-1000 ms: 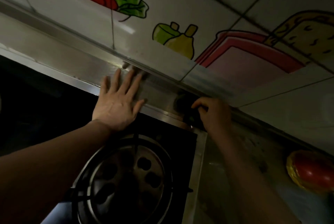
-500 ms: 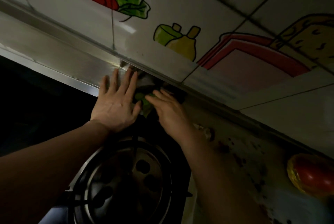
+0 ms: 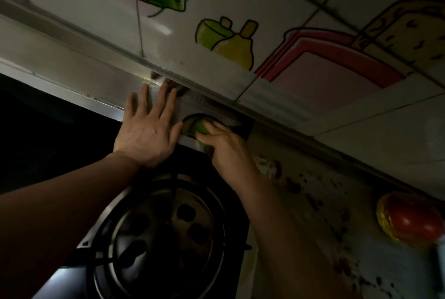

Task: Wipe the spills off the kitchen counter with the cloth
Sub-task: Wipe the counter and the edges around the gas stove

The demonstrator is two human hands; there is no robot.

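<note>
Behind the gas burner (image 3: 166, 231), at the counter's (image 3: 337, 214) back edge, my right hand (image 3: 226, 147) has slid the green cloth (image 3: 196, 126), gripped, beside my flat, empty left hand (image 3: 149, 134); spills (image 3: 313, 200) remain.

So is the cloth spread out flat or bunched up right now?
Bunched. The green cloth shows as a small wad under the right hand, pressed on the steel strip behind the burner.

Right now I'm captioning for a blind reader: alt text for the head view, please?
A right hand presses a green cloth on the steel counter behind a gas burner; the left hand lies flat alongside.
</note>
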